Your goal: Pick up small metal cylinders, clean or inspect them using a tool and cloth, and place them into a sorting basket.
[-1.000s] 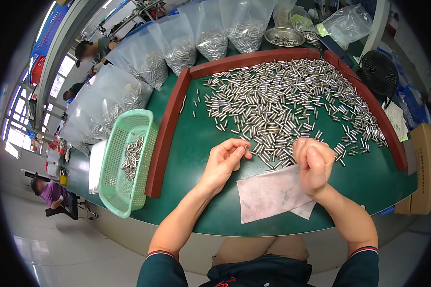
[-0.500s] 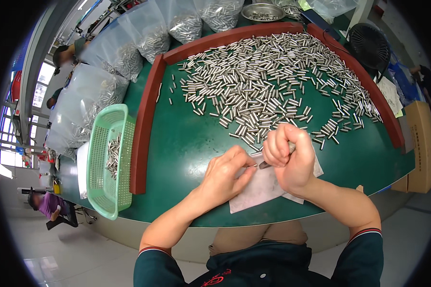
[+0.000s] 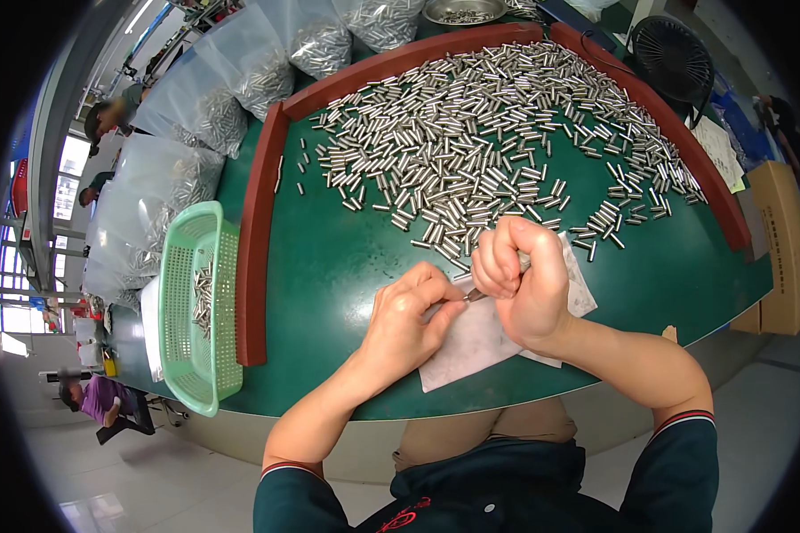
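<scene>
My left hand [image 3: 404,320] pinches a small silvery metal piece [image 3: 463,299], mostly hidden, between thumb and fingers. My right hand [image 3: 529,284] is curled around a slim dark tool [image 3: 476,294], its tip just beside that piece. Both are above a stained whitish sheet [image 3: 471,346] on the green tabletop [image 3: 320,275], near loose silvery cylindrical metal pins [image 3: 453,160].

Worn: short-sleeved shirt [image 3: 453,484], very dark green. 2 sleeves in view: left sleeve [image 3: 295,505] and right sleeve [image 3: 676,475], each hem edged with narrow red and white stripes. Shirt front: 1 curving red emblem [image 3: 404,516], lettering not transcribed; 1 small, pale, round button [image 3: 489,508] to its right. Trousers [image 3: 452,435]: beige. Left hand [image 3: 409,317], right hand [image 3: 523,282]: bare.
</scene>
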`<state>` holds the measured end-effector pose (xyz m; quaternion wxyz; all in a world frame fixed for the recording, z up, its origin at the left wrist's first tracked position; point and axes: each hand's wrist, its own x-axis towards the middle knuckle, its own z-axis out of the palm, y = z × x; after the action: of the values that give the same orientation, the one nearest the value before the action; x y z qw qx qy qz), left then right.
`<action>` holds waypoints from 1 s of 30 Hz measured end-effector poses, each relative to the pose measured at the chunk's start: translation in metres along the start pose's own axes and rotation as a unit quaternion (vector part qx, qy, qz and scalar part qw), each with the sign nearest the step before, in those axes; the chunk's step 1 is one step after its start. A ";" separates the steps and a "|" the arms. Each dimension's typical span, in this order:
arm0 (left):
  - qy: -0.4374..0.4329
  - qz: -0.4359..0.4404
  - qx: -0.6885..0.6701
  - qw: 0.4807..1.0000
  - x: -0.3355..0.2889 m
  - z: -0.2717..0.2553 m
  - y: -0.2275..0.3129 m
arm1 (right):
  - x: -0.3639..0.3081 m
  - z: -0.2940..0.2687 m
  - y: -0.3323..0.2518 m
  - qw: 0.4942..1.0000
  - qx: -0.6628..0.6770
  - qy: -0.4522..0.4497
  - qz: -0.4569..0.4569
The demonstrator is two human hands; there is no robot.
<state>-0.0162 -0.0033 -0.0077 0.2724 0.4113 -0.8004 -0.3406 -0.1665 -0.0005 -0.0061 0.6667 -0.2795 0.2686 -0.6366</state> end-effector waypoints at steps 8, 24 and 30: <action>-0.009 -0.003 0.012 1.000 0.001 -0.001 0.002 | 0.000 -0.002 -0.001 0.999 0.034 -0.001 0.005; -0.010 -0.012 0.014 1.000 0.004 0.000 0.003 | -0.008 0.007 0.006 0.991 -0.118 -0.013 -0.063; 0.009 0.019 0.026 0.999 0.001 0.000 0.004 | -0.006 0.007 0.005 0.997 -0.066 0.015 -0.043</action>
<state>-0.0190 -0.0027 -0.0049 0.2750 0.4059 -0.8142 -0.3110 -0.1582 0.0063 -0.0047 0.6147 -0.3242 0.3079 -0.6498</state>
